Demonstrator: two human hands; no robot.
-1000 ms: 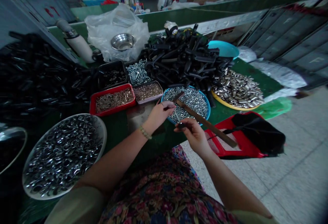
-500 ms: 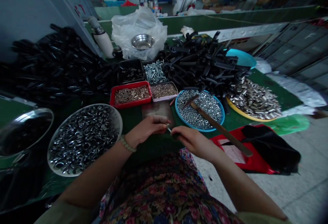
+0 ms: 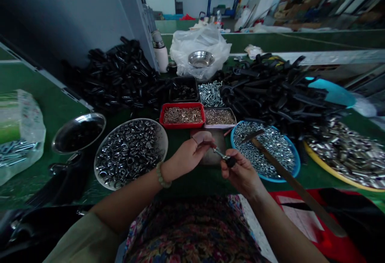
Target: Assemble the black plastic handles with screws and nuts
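Observation:
A silver bolt (image 3: 219, 153) with a round black knob (image 3: 231, 162) at its lower right end is held between my hands, tilted. The fingers of my left hand (image 3: 191, 150) are closed at the bolt's upper left end; anything small in the fingertips is hidden. My right hand (image 3: 243, 174) grips the knob end between thumb and fingers. Beneath them lies a flat metal plate (image 3: 210, 158). Right by my right hand stands a blue basin (image 3: 296, 166) of small nuts, with a hammer (image 3: 279, 170) resting across it.
Beyond my hands are a red tray (image 3: 182, 126) of small pins and a pale tray (image 3: 221, 126) of tiny parts. A white basin (image 3: 164, 138) of metal rings stands left. Piles of black parts (image 3: 120, 78) lie behind. A yellow-rimmed basin (image 3: 319, 160) holds metal sleeves.
The view has swung left, so the table's contents sit further right. My right hand has turned, and the black knob on the bolt now shows. Both hands stay closed.

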